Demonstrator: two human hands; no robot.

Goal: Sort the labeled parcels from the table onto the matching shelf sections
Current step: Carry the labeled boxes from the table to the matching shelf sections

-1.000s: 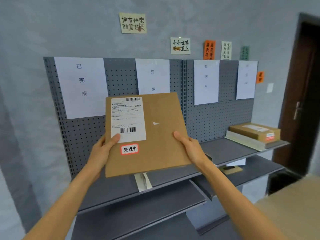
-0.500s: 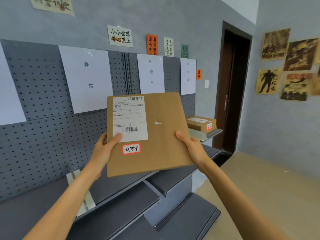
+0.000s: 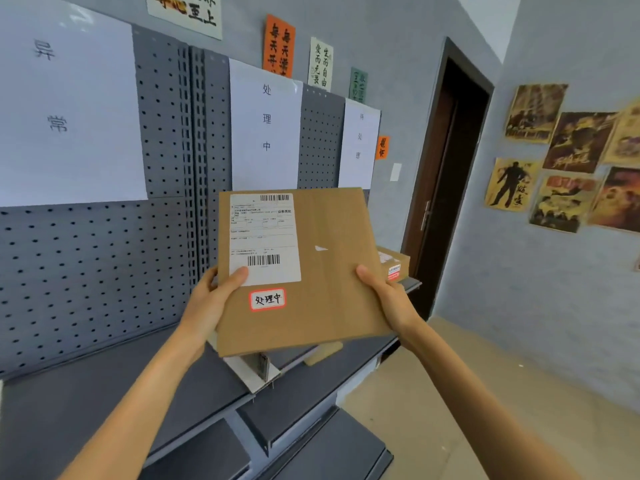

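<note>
I hold a flat brown cardboard parcel (image 3: pixel 322 271) tilted up in front of me, above the grey shelf (image 3: pixel 104 386). It carries a white shipping label and a small red-edged sticker (image 3: pixel 267 299) reading 处理中. My left hand (image 3: pixel 211 303) grips its left edge, thumb on the shipping label. My right hand (image 3: pixel 384 296) grips its right edge, thumb on top. Behind the parcel, on the pegboard, hangs a white sheet reading 处理中 (image 3: pixel 266 123). Another sheet reading 异常 (image 3: pixel 65 109) hangs to the left, and a third sheet (image 3: pixel 359 140) to the right.
A second brown parcel (image 3: pixel 394 263) lies on the shelf's far right end, mostly hidden by mine. A white divider (image 3: pixel 258 370) stands on the shelf below my parcel. A lower shelf (image 3: pixel 311 448) juts out beneath. A dark door (image 3: pixel 446 174) and poster-covered wall lie to the right.
The view has swung right along the shelving and come closer; the 处理中 sheet now sits directly behind the parcel. Both hands keep the same hold.
</note>
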